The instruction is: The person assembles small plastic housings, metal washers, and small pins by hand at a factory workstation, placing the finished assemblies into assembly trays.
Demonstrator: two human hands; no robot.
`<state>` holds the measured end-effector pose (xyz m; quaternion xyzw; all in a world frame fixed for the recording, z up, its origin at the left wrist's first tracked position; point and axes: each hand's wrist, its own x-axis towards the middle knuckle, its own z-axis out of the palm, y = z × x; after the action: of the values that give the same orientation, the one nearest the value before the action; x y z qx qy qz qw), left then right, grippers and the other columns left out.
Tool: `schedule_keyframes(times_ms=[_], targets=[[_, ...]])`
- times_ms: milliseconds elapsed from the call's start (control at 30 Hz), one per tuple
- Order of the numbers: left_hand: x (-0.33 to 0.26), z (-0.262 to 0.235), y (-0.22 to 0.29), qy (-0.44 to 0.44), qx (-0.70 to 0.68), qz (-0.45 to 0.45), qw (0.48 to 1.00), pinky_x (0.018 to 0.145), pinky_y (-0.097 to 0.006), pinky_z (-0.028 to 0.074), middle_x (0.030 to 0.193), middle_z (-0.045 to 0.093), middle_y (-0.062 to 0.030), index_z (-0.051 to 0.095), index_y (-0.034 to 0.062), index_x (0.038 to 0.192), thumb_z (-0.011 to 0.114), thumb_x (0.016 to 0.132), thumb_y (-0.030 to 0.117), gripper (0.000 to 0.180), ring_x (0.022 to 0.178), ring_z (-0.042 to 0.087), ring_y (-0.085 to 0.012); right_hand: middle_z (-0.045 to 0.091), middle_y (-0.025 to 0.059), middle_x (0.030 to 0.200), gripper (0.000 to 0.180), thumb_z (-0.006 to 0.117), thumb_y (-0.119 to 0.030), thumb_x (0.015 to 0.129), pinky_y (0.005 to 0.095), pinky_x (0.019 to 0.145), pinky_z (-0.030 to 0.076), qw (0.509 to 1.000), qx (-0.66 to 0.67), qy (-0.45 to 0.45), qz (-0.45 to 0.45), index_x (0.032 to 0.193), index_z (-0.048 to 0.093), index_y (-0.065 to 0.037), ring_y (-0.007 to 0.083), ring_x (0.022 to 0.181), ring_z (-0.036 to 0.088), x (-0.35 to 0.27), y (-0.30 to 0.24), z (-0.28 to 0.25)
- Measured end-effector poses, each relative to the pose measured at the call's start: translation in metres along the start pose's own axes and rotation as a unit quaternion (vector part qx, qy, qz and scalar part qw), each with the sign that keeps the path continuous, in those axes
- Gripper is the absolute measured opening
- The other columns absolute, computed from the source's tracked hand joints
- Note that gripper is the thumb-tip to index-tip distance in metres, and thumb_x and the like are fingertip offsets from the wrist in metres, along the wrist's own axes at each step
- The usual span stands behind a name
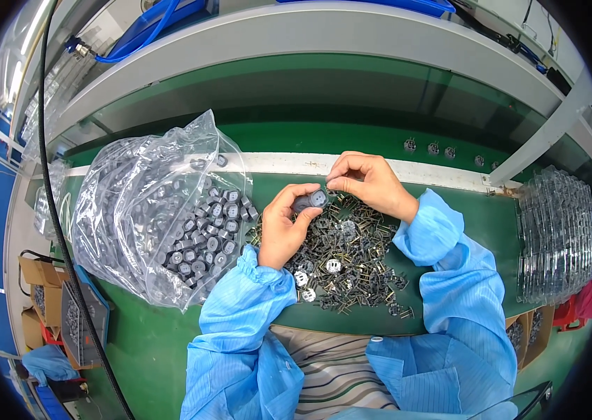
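Observation:
My left hand point(283, 225) grips a round grey plastic housing point(318, 199) between thumb and fingers, its holed face turned to the right. Close beside that face, the thumb and forefinger of my right hand point(374, 185) are pinched together; whatever sits between them is too small to make out. Under both hands spreads a loose pile of small dark parts with brass-coloured pins point(359, 248). A few pale round discs point(334, 266) lie among them. To the left, a clear plastic bag point(117, 217) lies open toward the pile, with many grey housings point(205, 245) spilling at its mouth.
Stacked clear plastic trays point(556, 234) stand at the right end of the green table. Beyond the white ledge point(289, 163), several small parts point(434, 149) sit on a green strip. A slanting white post point(545, 140) rises at right; a black cable point(59, 231) hangs at left.

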<state>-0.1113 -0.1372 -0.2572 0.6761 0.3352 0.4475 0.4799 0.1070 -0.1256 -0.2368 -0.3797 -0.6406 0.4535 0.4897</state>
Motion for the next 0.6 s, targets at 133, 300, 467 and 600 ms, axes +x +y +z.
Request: schedule_keyframes(times_ms=[133,300,467,600], targets=[[-0.003,0.001,-0.003,-0.008,-0.138,-0.078,0.987,0.093,-0.027,0.052,0.118,0.066,-0.0091,0.059,-0.0056,0.127,0.062,0.090,-0.012,0.038,0.105,0.064,-0.0142,0.067,0.0086,0.090,0.009,0.076,-0.006,0.084,0.0343,0.071,0.051,0.975,-0.168,-0.015,-0.144,0.089,0.070,-0.001,0.0214,0.081,0.066,-0.007,-0.019,0.011],[-0.004,0.000,-0.012,-0.030,-0.006,-0.031,0.999,0.092,-0.026,0.052,0.117,0.066,-0.0086,0.059,-0.0057,0.127,0.059,0.091,-0.013,0.037,0.105,0.064,-0.0131,0.060,0.0099,0.084,0.017,0.077,-0.008,0.080,0.0393,0.068,0.050,0.942,-0.276,-0.013,-0.189,0.085,0.061,-0.002,0.0291,0.079,0.062,-0.009,-0.026,0.016],[-0.005,-0.004,-0.017,-0.051,0.039,-0.010,0.998,0.092,-0.026,0.051,0.115,0.066,-0.0081,0.059,-0.0055,0.126,0.056,0.091,-0.015,0.037,0.104,0.063,-0.0126,0.058,0.0088,0.085,0.021,0.076,-0.007,0.077,0.0414,0.068,0.050,0.913,-0.334,-0.036,-0.231,0.084,0.057,-0.003,0.0292,0.083,0.061,-0.010,-0.029,0.016],[-0.005,-0.002,-0.015,-0.030,-0.008,-0.021,0.999,0.087,-0.027,0.052,0.108,0.068,-0.0099,0.060,-0.0037,0.121,0.059,0.089,-0.013,0.033,0.097,0.066,-0.0155,0.057,0.0096,0.084,0.020,0.076,-0.007,0.080,0.0403,0.070,0.050,0.936,-0.294,-0.015,-0.194,0.087,0.057,-0.002,0.0302,0.084,0.061,-0.011,-0.029,0.023]])
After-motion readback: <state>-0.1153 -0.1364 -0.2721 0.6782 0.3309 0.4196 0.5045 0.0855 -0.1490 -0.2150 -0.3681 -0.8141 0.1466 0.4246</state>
